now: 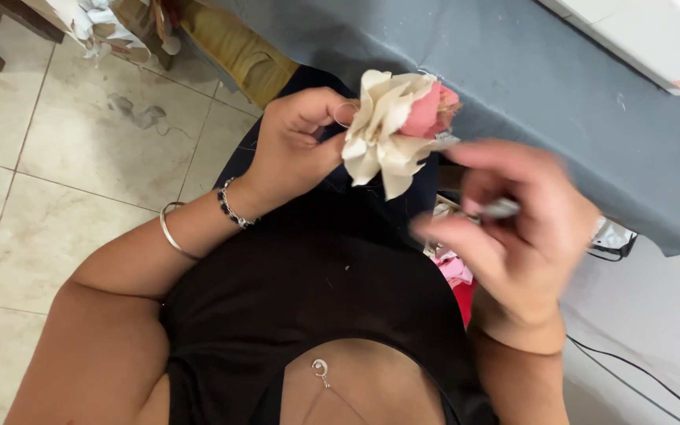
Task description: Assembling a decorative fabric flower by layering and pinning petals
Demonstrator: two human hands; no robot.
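My left hand (297,142) grips a fabric flower (391,130) with cream outer petals and a pink centre, held up over my lap. My right hand (517,228) is blurred just right of and below the flower, its fingers pinched on a small silvery object (500,208) that I cannot identify. The two hands are close together but apart. A thin thread loop shows near my left fingertips.
A grey cloth (560,86) covers the table ahead. A white machine (639,35) stands at the top right. Pink fabric scraps (454,271) lie in my lap. Black cables (631,366) run at the right. Tiled floor (80,157) lies to the left.
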